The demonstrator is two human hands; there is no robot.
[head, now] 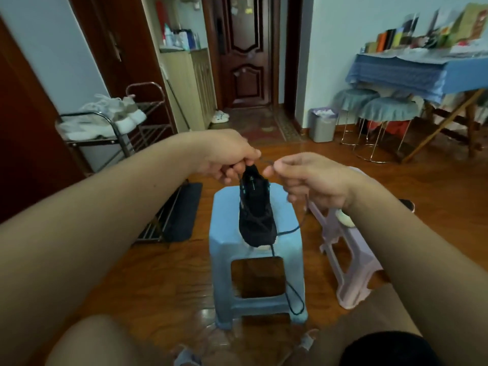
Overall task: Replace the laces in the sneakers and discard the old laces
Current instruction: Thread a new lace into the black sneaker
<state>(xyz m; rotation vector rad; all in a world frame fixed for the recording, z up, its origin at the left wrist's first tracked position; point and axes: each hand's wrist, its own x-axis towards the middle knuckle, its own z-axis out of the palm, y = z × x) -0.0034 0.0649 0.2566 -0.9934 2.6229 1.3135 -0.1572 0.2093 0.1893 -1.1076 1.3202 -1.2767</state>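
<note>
Black knit sneaker [256, 215]: standing on pale blue plastic stool [224, 233], raised for reach. Left hand [229, 159] is pinching its far end, steadying. Right hand [311, 178], fingers curled, is gripping dark cord lace [297, 305], likely threading; slack is dangling floorward.

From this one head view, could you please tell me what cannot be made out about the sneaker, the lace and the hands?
- Sneaker: its far end is hidden behind the left hand; eyelets too dark to count.
- Lace: its upper run disappears behind the right hand; old or new cannot be told.
- Fingertips of both hands: motion-blurred, so the exact pinch is unclear.
- Second sneaker: not identifiable.
</note>
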